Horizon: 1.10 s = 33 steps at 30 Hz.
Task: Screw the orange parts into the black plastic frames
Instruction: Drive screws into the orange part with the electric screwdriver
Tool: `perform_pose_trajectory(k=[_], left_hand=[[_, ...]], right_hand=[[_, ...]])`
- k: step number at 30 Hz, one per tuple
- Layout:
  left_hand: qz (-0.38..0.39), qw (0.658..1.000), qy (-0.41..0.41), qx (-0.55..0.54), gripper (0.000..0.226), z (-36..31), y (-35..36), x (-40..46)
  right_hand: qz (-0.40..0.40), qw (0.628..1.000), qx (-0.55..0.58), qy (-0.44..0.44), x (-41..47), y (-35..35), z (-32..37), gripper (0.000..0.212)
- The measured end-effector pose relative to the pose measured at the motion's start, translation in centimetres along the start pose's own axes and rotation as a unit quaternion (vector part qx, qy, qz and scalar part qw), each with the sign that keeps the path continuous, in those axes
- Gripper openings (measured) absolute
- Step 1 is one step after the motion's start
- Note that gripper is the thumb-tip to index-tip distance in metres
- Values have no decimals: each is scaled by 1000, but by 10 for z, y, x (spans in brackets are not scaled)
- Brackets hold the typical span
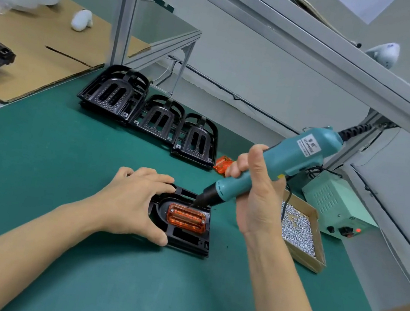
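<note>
We see the orange part (186,218) seated in the middle of a black frame (186,241) that lies flat on the green worktop (35,168), near the centre of the view. A silver screw head shows at the part's 3 o'clock end. Our left hand (132,203) grips the frame from its 9 o'clock side, fingers curled over the far edge and thumb pressed on the near edge. Our right hand (254,190) wraps around a teal screwdriver (277,166), fingers closed on the barrel; the tool slants down from 2 o'clock, and its black tip meets the part's far edge.

At 12 o'clock from the frame, three more black frames (151,117) lie side by side in a row. Just at their 3 o'clock end sits a small pile of orange parts (221,163), partly hidden behind our right hand. At 3 o'clock from the held frame, a shallow cardboard tray (314,256) holds silver screws (296,231). Beyond it stands a pale green power box (335,205) with a red light lit. At 10 o'clock, a cardboard sheet (41,48) covers the worktop's far corner, beside an aluminium rack (272,29).
</note>
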<state>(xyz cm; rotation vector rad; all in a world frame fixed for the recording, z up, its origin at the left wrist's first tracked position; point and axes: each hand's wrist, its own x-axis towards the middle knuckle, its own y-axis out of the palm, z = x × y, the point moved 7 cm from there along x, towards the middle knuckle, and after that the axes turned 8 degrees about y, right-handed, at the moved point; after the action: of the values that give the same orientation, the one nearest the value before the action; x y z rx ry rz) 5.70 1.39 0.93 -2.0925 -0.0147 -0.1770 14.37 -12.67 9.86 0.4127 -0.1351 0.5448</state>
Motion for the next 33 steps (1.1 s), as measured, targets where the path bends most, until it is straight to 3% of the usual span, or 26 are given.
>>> perform_pose_trajectory(k=[8,15,18,24,29,33], left_hand=[[1,1000,8,8,108,-2,-1,-1],[6,1000,10,11,112,-2,-1,-1],[10,1000,12,16,116,-2,-1,-1],[12,1000,13,24,115,-3,-1,-1],[20,999,14,32,116,-2,-1,0],[23,999,16,36,116,-2,-1,1]], right_hand=[[-138,982,-115,67,-5,-55,22,34],[-113,921,-287,238,-23,-92,16,27],[-88,868,-398,282,-34,-99,4,31],[-49,709,-651,267,-47,-102,-13,36],[-63,655,-709,253,-54,-100,-29,43],[-74,581,-782,212,-51,-92,-33,50]])
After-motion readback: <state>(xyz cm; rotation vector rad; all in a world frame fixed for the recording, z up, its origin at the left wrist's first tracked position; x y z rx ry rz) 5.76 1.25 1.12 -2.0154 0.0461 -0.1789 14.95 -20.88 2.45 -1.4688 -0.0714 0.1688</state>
